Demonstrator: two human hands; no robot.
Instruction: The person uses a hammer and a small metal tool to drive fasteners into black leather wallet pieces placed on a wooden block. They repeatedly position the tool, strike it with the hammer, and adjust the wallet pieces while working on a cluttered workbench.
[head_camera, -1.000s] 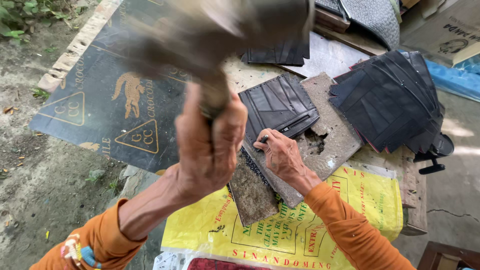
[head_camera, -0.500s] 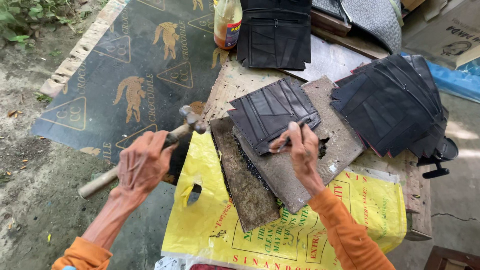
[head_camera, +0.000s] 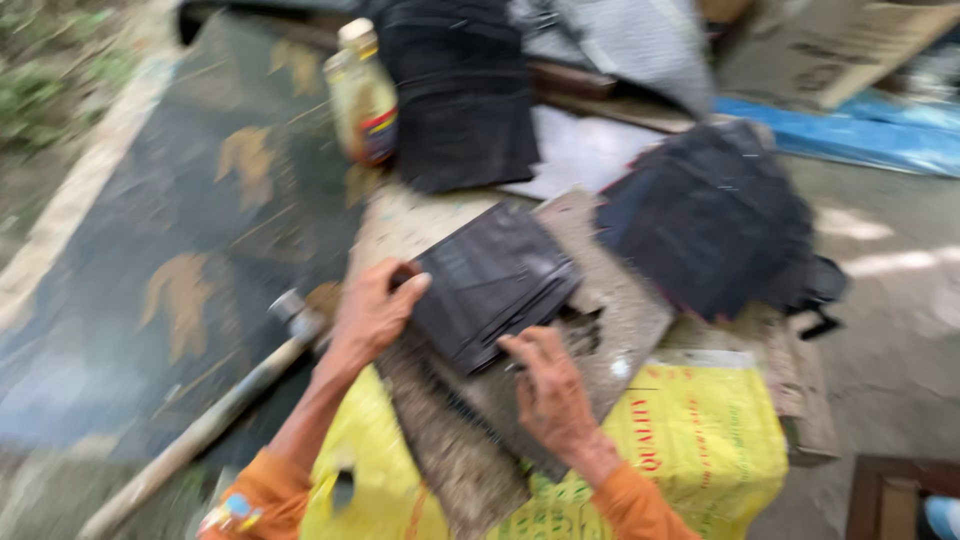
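Far to the left of both hands, a dark printed sheet covers the ground, its tan animal-shaped marks blurred. Just left of the left hand lies a hammer, its wooden handle running down toward the lower left and its metal head beside the wrist; no hand holds it. Up and away from the left hand stands a plastic bottle with a pale cap, yellowish contents and a red and blue label band; what the liquid is cannot be told.

The left hand rests against the left edge of a stack of black flat pieces, fingers curled loosely over its corner, thumb pressed to the side. The stack sits between the two hands, tilted, on a worn grey board. The right hand lies just below the stack's lower edge, fingers bent and drawn together, tips touching the stack; whether it pinches something small there is too blurred to tell. Both arms wear orange sleeves.

Under the board and below both hands spreads a yellow sack with red and green print. Beyond the hands, a second black stack stands next to the bottle. To the right of the right hand, a bigger fanned pile of black pieces lies, with a blue sheet behind it and brown cardboard at the upper right.
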